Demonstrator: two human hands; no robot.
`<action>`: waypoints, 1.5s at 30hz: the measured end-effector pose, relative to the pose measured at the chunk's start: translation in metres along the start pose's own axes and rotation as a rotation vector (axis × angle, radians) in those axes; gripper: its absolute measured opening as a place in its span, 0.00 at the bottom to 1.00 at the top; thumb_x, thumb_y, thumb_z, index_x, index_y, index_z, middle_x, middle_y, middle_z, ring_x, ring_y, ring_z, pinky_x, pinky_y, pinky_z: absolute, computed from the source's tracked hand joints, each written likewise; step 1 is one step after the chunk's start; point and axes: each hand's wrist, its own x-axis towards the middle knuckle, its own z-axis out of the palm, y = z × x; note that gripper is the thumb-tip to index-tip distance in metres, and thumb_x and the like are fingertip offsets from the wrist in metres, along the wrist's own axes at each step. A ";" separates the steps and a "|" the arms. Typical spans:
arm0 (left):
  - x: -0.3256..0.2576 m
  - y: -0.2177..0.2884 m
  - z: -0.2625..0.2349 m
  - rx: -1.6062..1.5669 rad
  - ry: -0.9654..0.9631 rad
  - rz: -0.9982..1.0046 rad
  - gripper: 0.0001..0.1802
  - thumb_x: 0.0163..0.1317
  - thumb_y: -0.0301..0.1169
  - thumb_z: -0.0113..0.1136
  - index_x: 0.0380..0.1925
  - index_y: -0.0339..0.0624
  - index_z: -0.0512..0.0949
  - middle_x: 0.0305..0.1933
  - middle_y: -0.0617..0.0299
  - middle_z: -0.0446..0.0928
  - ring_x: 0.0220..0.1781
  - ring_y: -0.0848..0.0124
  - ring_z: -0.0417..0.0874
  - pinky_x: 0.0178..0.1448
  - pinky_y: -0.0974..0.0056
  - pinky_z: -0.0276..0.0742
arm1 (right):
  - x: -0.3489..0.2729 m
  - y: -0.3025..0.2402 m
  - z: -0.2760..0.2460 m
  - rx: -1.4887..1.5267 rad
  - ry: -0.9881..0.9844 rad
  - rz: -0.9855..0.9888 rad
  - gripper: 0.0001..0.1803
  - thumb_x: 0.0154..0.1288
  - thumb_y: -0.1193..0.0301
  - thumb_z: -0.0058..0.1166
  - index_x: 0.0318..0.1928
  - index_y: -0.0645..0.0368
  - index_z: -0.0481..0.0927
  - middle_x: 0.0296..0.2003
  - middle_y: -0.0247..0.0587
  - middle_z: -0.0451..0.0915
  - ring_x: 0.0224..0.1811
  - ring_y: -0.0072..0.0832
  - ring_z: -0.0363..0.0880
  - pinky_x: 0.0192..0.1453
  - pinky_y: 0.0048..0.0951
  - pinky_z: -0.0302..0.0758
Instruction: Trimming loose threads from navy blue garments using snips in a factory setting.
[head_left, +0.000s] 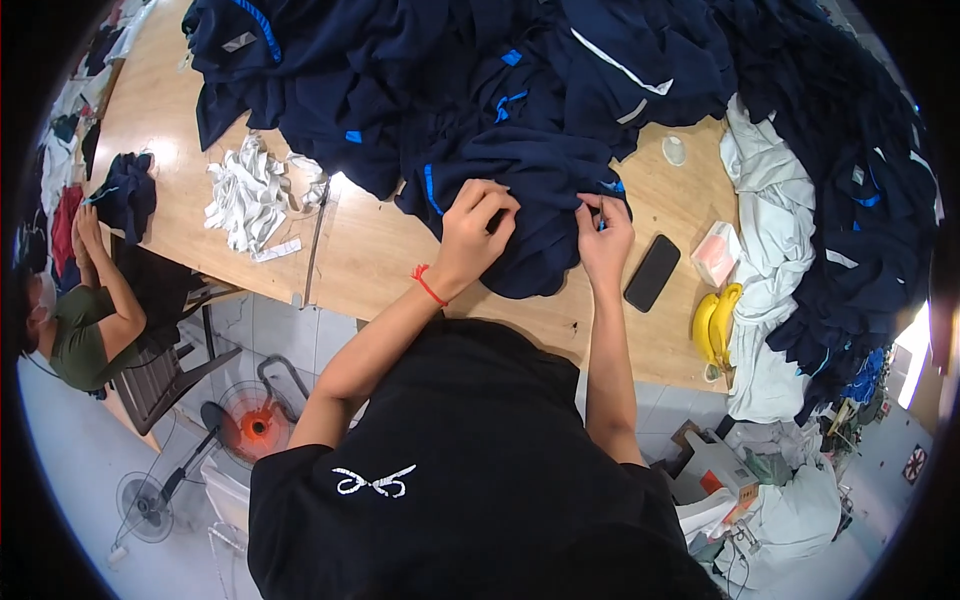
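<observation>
Navy cloth lay bunched on the table, its near end under both hands. The left hand was curled over it; whether it gripped any could not be told. The right hand curled at its right edge, its hold equally unclear. A phone lay nearby, bananas farther right.

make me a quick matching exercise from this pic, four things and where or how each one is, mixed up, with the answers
Things:
1. phone
2. bananas
3. navy garment
4. white fabric strips

Places, colours and states:
A. heaped on the left part of the table
B. yellow, side by side
C. bunched up at both the left hand and the right hand
D. black, lying flat

Right pairs: 1-D, 2-B, 3-C, 4-A
</observation>
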 end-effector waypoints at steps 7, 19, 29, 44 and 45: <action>0.016 0.015 0.010 0.152 -0.054 -0.006 0.13 0.53 0.22 0.76 0.39 0.42 0.86 0.41 0.58 0.85 0.50 0.57 0.84 0.60 0.55 0.77 | -0.002 -0.022 -0.008 0.589 -0.049 0.313 0.02 0.71 0.78 0.64 0.41 0.65 0.84 0.37 0.29 0.80 0.30 0.16 0.69 0.35 0.21 0.67; 0.030 0.051 -0.027 -0.253 -0.157 -0.012 0.08 0.59 0.24 0.78 0.39 0.38 0.91 0.38 0.59 0.88 0.39 0.63 0.86 0.48 0.62 0.80 | -0.027 -0.097 -0.039 1.093 -0.266 0.547 0.03 0.70 0.79 0.59 0.42 0.60 0.79 0.32 0.26 0.74 0.25 0.10 0.65 0.21 0.16 0.57; 0.028 0.002 -0.161 0.059 0.675 -0.552 0.16 0.72 0.27 0.69 0.56 0.40 0.80 0.44 0.60 0.86 0.43 0.70 0.85 0.57 0.67 0.79 | -0.037 -0.121 -0.043 1.224 -0.339 0.512 0.03 0.74 0.75 0.60 0.44 0.60 0.80 0.31 0.25 0.73 0.26 0.10 0.66 0.22 0.16 0.56; -0.023 -0.015 -0.126 0.621 0.006 -0.290 0.08 0.66 0.23 0.65 0.44 0.38 0.86 0.36 0.55 0.86 0.34 0.60 0.87 0.42 0.59 0.85 | -0.042 -0.122 -0.058 1.028 -0.355 0.541 0.06 0.77 0.74 0.60 0.47 0.63 0.82 0.31 0.23 0.77 0.27 0.09 0.70 0.29 0.16 0.63; -0.027 -0.021 -0.130 0.627 0.006 -0.292 0.08 0.66 0.23 0.65 0.44 0.38 0.86 0.36 0.55 0.86 0.34 0.60 0.87 0.42 0.59 0.85 | -0.043 -0.126 -0.057 1.031 -0.360 0.544 0.06 0.77 0.74 0.60 0.47 0.63 0.82 0.31 0.23 0.77 0.27 0.09 0.70 0.29 0.16 0.63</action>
